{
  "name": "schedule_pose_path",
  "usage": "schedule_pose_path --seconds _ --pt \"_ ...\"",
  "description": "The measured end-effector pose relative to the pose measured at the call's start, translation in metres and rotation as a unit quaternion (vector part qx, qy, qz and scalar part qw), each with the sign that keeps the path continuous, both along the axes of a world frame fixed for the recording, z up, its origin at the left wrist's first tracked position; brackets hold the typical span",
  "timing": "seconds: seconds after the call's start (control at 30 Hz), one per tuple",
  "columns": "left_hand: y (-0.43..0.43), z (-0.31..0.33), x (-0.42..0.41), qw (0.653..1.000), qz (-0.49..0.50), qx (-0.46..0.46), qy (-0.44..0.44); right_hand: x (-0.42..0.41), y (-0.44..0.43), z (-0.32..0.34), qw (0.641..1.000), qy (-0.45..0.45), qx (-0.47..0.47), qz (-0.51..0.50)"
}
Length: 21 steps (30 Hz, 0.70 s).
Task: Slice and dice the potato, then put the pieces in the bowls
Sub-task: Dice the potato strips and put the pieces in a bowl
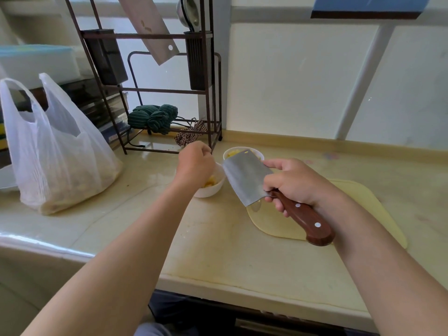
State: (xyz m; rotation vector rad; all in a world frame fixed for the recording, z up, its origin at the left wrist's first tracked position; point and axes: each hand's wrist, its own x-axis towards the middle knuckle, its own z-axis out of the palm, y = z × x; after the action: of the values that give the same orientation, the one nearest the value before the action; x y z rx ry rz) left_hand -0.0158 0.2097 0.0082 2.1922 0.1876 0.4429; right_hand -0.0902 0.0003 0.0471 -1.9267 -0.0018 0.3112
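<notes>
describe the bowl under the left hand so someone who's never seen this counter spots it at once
Find the dark metal rack at the back of the counter; two white bowls stand before its right foot. The one meant is the nearer bowl, partly under the left hand, yellow potato pieces inside. The far bowl sits behind the cleaver instead.

A left hand [195, 163] hovers over a white bowl [211, 193] of potato pieces [210, 182] as the right hand [294, 184] grips a wood-handled cleaver [242, 180].
</notes>
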Motion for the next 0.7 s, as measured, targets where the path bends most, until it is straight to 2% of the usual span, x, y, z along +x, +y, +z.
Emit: schedule_pose_path --seconds 0.17,0.33,0.5,0.7 --pt "-0.018 0.015 -0.008 0.999 -0.005 -0.008 -0.053 -0.005 -0.048 -0.007 0.996 -0.006 0.061 -0.062" --pt "-0.084 0.025 -0.026 0.993 -0.061 0.017 -0.096 -0.019 -0.103 -0.022 0.984 -0.019 0.093 -0.152" --pt "-0.155 0.007 -0.041 0.983 -0.174 0.016 -0.049 -0.037 -0.142 -0.036 0.975 -0.036 0.071 -0.206" --pt "-0.206 -0.027 -0.045 0.966 -0.253 0.031 0.033 -0.051 -0.182 -0.054 0.968 -0.051 0.037 -0.243"
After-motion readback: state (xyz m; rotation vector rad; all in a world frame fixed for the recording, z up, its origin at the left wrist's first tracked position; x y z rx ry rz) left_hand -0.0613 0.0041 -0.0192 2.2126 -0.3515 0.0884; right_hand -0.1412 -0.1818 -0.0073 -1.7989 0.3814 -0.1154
